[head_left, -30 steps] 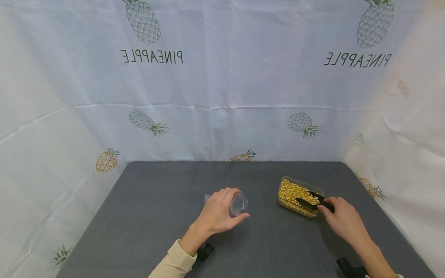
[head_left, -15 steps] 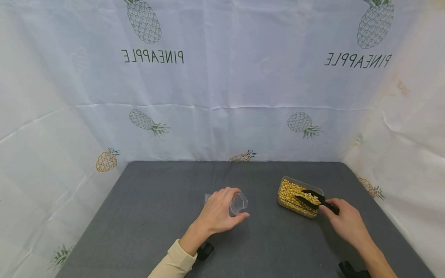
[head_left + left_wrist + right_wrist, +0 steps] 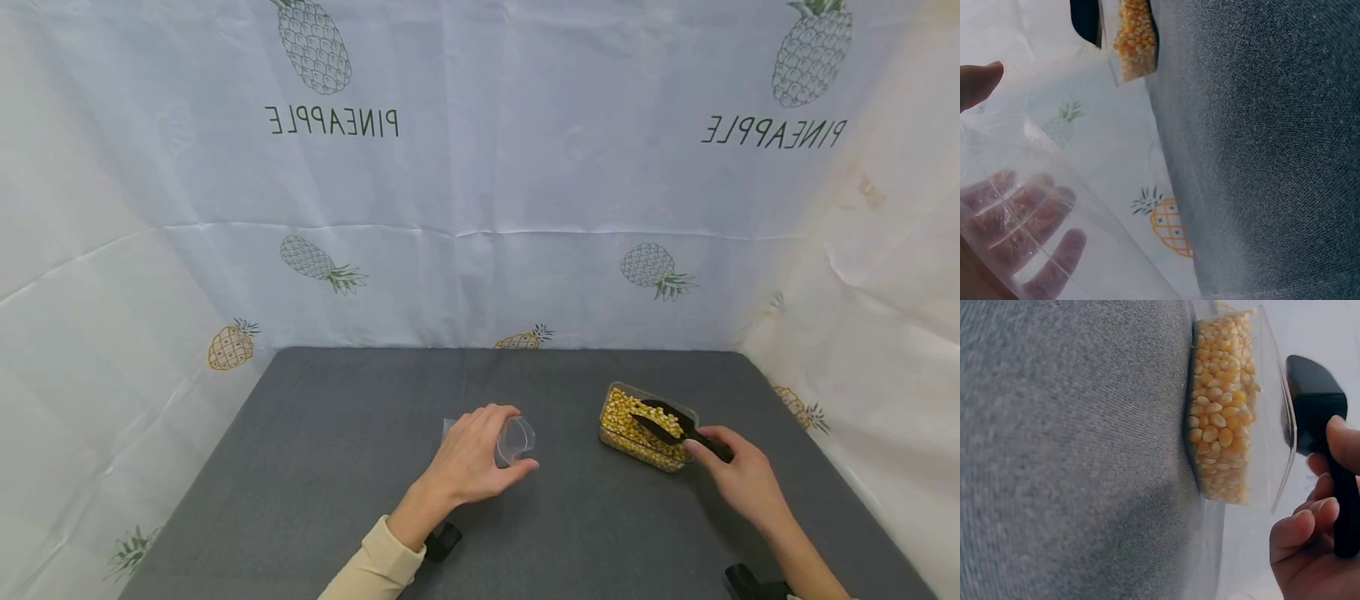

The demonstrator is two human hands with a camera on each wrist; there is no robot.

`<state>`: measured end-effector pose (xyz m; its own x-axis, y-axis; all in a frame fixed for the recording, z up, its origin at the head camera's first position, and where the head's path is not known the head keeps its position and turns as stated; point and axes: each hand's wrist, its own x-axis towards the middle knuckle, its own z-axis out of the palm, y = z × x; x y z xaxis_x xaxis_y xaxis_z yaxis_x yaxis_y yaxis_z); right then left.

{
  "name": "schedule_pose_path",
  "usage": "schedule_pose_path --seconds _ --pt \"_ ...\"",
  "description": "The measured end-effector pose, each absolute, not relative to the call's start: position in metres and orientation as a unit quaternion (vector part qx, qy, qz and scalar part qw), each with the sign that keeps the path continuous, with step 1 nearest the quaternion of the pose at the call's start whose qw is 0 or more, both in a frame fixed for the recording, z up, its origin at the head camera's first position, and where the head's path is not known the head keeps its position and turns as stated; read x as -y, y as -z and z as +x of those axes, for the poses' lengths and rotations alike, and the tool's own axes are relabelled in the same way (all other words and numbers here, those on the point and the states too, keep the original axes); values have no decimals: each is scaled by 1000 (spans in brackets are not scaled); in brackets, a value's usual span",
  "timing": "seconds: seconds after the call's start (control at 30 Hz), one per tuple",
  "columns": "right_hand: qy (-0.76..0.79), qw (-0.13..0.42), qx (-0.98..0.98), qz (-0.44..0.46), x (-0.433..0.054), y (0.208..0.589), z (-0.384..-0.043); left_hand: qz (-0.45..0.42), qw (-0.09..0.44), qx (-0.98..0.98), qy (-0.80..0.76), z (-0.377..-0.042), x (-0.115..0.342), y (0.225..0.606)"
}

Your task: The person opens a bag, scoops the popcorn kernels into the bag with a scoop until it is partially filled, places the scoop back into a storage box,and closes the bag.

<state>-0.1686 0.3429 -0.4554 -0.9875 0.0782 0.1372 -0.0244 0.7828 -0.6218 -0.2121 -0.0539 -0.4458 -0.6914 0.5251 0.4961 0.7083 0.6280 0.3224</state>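
Observation:
A clear plastic bag [image 3: 517, 439] is in my left hand [image 3: 467, 460], near the middle of the table. My thumb and fingers curve around its rounded mouth; in the left wrist view several fingers show through the film of the bag [image 3: 1094, 247]. My right hand [image 3: 742, 482] grips the handle of a black scoop [image 3: 716, 447]. Corn kernels [image 3: 660, 417] heap in the scoop, which is over the clear plastic container [image 3: 637, 452] of corn. In the right wrist view the scoop [image 3: 1316, 394] is above the container's rim [image 3: 1291, 419], its load hidden.
A dark grey cloth-covered table [image 3: 345, 467] lies beneath both hands. White curtain [image 3: 480, 167] with pineapple prints encloses the back and sides. The container stands at the right, well apart from the bag.
The scoop has come up out of the corn and tilted level, with kernels heaped in it. My left hand and the bag have stayed in place.

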Motion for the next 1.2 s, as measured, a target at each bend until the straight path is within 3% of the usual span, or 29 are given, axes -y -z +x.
schedule_pose_path --seconds 0.7,1.2 --pt "-376 173 909 46 -315 455 -169 -347 178 883 261 -212 54 444" --pt "-408 168 893 91 -286 441 -173 -341 166 887 263 -214 57 442"
